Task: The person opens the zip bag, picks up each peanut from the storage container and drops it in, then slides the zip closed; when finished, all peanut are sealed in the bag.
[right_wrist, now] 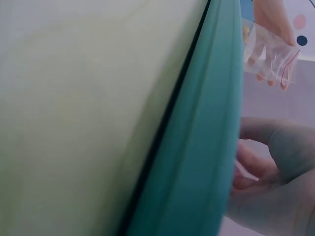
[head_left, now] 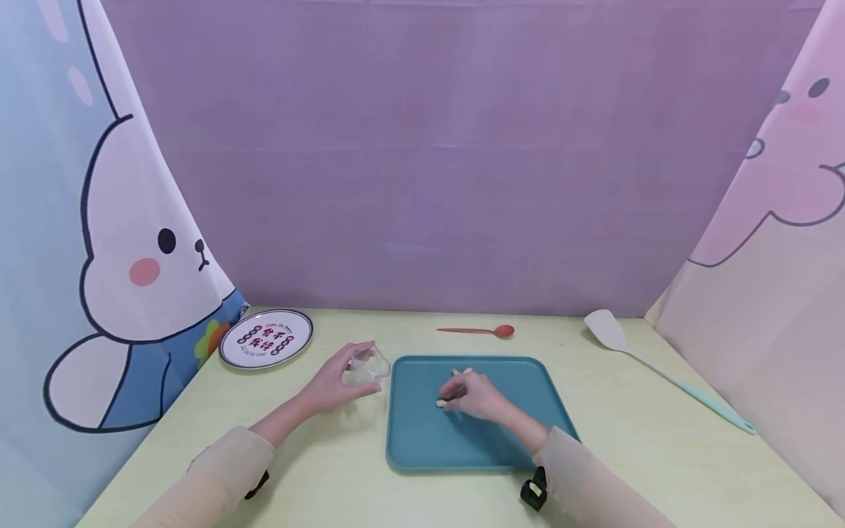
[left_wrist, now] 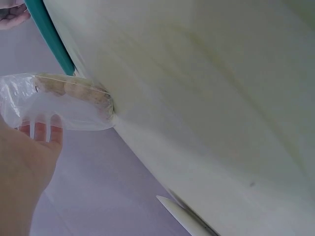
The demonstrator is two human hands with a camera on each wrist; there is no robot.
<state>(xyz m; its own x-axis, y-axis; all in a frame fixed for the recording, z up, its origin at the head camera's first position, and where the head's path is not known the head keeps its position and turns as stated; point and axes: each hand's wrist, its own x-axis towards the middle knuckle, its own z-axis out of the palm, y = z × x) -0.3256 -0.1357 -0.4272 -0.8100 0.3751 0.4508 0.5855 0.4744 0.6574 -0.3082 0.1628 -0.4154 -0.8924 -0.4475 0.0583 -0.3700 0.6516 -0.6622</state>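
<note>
My left hand [head_left: 337, 381] holds a clear plastic zip bag [head_left: 364, 369] just left of the teal tray [head_left: 416, 455]. Several tan, lumpy pieces [left_wrist: 78, 90], resembling unshelled peanuts, lie in the bag in the left wrist view. Over the tray, my right hand [head_left: 478, 397] reaches down with curled fingers. A small pale piece [head_left: 441, 402] shows at its thumb and fingertips, and another pale piece [head_left: 467, 371] lies just beyond the knuckles. In the right wrist view the tray's rim [right_wrist: 206, 118] hides the fingertips of that hand.
Behind the tray lies a red spoon [head_left: 504, 331]. A printed oval plate [head_left: 265, 339] sits at the table's back left. On the right is a long spatula [head_left: 607, 331] with a mint handle. Curtains close off the back and both sides.
</note>
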